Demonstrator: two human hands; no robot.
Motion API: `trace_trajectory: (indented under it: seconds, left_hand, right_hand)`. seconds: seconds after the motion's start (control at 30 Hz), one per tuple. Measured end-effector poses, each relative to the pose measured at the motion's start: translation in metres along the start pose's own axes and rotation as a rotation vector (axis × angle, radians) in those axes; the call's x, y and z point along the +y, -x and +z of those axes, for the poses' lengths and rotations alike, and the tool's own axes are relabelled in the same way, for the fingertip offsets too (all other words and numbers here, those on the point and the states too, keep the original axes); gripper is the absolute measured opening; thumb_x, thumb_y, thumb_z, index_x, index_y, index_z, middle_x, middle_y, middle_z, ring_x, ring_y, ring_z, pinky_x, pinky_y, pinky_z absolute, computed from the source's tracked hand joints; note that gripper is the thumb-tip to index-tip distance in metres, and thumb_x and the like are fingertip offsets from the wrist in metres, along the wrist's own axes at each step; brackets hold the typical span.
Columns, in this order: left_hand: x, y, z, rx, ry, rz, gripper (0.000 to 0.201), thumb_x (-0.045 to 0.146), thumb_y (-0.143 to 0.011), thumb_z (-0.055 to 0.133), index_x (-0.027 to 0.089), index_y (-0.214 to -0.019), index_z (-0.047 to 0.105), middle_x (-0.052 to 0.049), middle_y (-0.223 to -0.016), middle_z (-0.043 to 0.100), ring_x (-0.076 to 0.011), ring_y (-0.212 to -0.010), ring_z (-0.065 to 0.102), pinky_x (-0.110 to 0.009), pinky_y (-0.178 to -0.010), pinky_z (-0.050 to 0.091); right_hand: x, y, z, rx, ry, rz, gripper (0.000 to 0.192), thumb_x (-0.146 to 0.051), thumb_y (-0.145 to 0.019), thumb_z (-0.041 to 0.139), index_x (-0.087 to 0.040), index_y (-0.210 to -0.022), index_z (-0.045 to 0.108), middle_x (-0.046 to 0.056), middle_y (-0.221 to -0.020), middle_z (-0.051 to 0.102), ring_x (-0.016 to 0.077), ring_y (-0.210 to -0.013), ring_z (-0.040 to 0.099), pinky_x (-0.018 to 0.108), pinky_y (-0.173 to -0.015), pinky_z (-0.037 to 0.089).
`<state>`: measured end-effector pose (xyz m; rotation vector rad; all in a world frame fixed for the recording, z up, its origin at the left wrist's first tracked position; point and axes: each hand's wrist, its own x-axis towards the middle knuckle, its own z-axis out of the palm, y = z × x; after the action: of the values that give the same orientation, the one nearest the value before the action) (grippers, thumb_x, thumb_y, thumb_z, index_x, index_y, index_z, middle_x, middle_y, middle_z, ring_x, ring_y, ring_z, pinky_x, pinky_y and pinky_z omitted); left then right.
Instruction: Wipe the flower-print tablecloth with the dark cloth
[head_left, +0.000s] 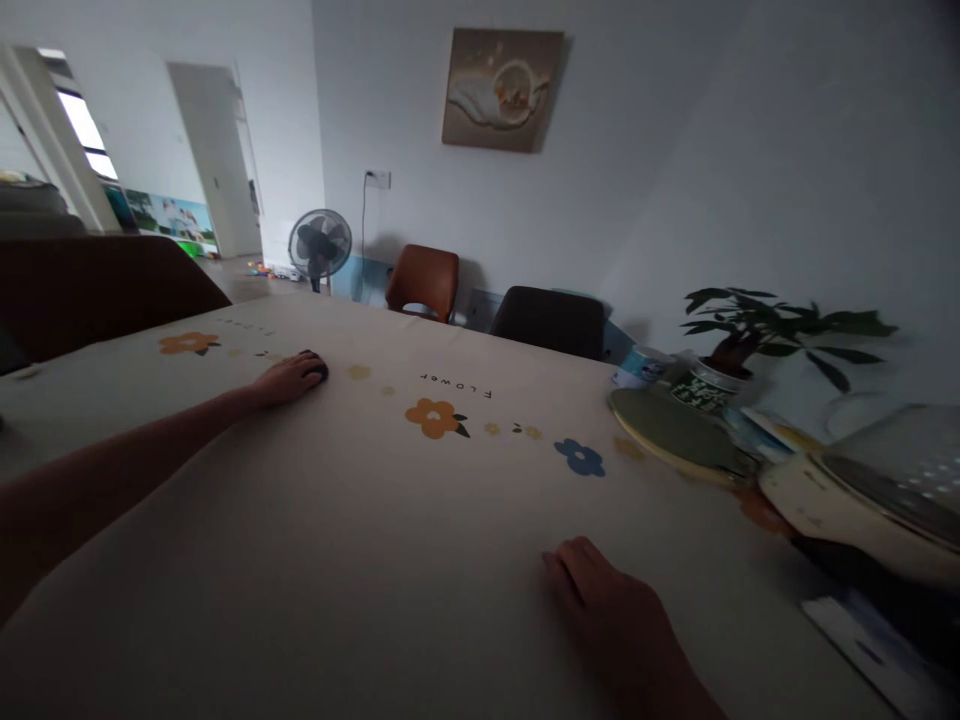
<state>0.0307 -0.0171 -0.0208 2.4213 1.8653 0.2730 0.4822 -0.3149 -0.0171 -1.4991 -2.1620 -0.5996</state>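
Note:
On the far left part of the table, my left hand [289,380] reaches out with its fingers bent over a small dark rounded thing [321,370]. Its kind is unclear; most of it is under the fingers. My right hand [604,590] rests low on the right side of the pale tablecloth [337,540]. The fingers there are curled in and no object shows in them; the palm side is hidden. Printed orange and blue flowers and the word "Flower" run across the cloth between the hands.
Along the right edge stand a potted plant [720,370], a green round mat [675,430], a cream appliance with a clear lid [840,500] and a white flat item [862,645]. Beyond the table are a brown chair [424,278], a dark chair [551,320] and a fan [320,245].

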Motion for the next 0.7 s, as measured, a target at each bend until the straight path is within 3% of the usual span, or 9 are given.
trace_trajectory:
  seconds: [0.13, 0.27, 0.4, 0.57, 0.7]
  left_hand:
    - [0.066, 0.027, 0.010, -0.052, 0.051, 0.198, 0.056, 0.043, -0.091, 0.032, 0.019, -0.139, 0.051, -0.008, -0.154, 0.036, -0.0229, -0.142, 0.032, -0.036, -0.121, 0.021]
    - [0.145, 0.060, 0.018, -0.100, 0.096, 0.412, 0.055, 0.042, -0.092, 0.039, 0.020, -0.141, 0.049, -0.009, -0.156, 0.031, -0.0241, -0.146, 0.025, -0.041, -0.122, 0.018]
    - [0.222, 0.094, 0.022, -0.173, 0.137, 0.615, 0.055, 0.047, -0.093, 0.045, 0.020, -0.141, 0.049, -0.013, -0.157, 0.028, -0.0284, -0.148, 0.020, -0.047, -0.122, 0.017]
    - [0.308, 0.139, 0.027, -0.120, 0.196, 0.932, 0.055, 0.052, -0.093, 0.049, 0.025, -0.140, 0.049, -0.013, -0.157, 0.028, -0.0323, -0.147, 0.020, -0.056, -0.118, 0.020]
    - [0.357, 0.167, 0.032, -0.036, 0.192, 1.140, 0.053, 0.055, -0.092, 0.051, 0.022, -0.134, 0.055, -0.011, -0.148, 0.042, -0.0324, -0.138, 0.035, -0.054, -0.110, 0.033]
  right_hand:
    - [0.000, 0.000, 0.001, -0.039, -0.018, 0.026, 0.047, -0.034, -0.106, 0.024, -0.021, -0.068, 0.048, -0.003, -0.062, 0.055, 0.0104, -0.043, 0.055, 0.025, -0.042, 0.028]
    - [0.006, 0.002, 0.000, -0.089, -0.053, 0.070, 0.046, -0.036, -0.105, 0.025, -0.021, -0.068, 0.049, -0.001, -0.063, 0.057, 0.0120, -0.047, 0.057, 0.025, -0.046, 0.029]
    - [0.015, 0.002, -0.004, -0.156, -0.094, 0.241, 0.047, -0.043, -0.101, 0.027, -0.021, -0.070, 0.053, 0.001, -0.068, 0.062, 0.0145, -0.051, 0.059, 0.025, -0.047, 0.031]
    - [0.028, 0.002, -0.009, -0.098, -0.051, 0.481, 0.047, -0.050, -0.096, 0.027, -0.022, -0.072, 0.056, 0.005, -0.074, 0.065, 0.0194, -0.058, 0.059, 0.028, -0.052, 0.032]
    - [0.039, 0.002, -0.013, -0.018, 0.020, 0.645, 0.040, -0.046, -0.093, 0.029, -0.021, -0.075, 0.055, 0.009, -0.081, 0.066, 0.0207, -0.063, 0.057, 0.031, -0.057, 0.029]
